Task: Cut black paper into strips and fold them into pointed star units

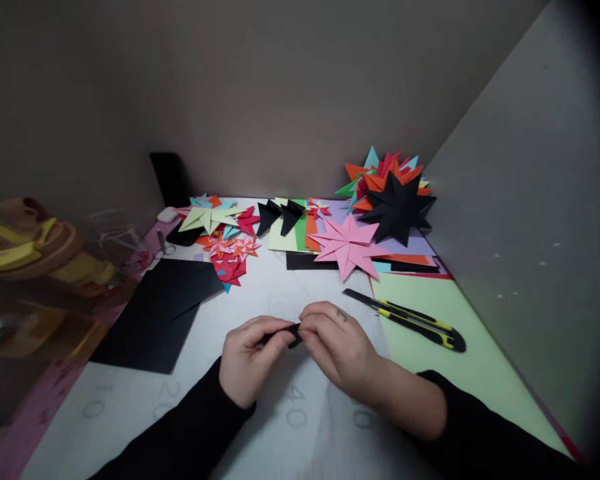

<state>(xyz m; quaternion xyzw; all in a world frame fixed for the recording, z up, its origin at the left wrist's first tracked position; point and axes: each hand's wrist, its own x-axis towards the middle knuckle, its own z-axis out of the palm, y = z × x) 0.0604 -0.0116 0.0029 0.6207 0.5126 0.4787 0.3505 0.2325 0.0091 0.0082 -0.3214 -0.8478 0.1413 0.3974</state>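
Between my two hands is a small folded piece of black paper (294,335), mostly covered by fingers. My left hand (255,353) pinches it from the left, thumb below and forefinger on top. On the other side, the fingertips of my right hand (337,343) close on its right end. Both hands are just above the white sheet with printed numbers (325,413). A utility knife (410,320), black and yellow with its blade out, lies to the right of my right hand. Black paper sheets (153,313) are stacked to the left of my left hand.
At the back lie a pink paper star (349,245), a black paper star (399,208) and several coloured stars (213,217). Two folded black pieces (280,215) rest among coloured sheets. Scissors (165,245) and a dark phone-like object (170,179) are back left. Walls (300,93) border the table.
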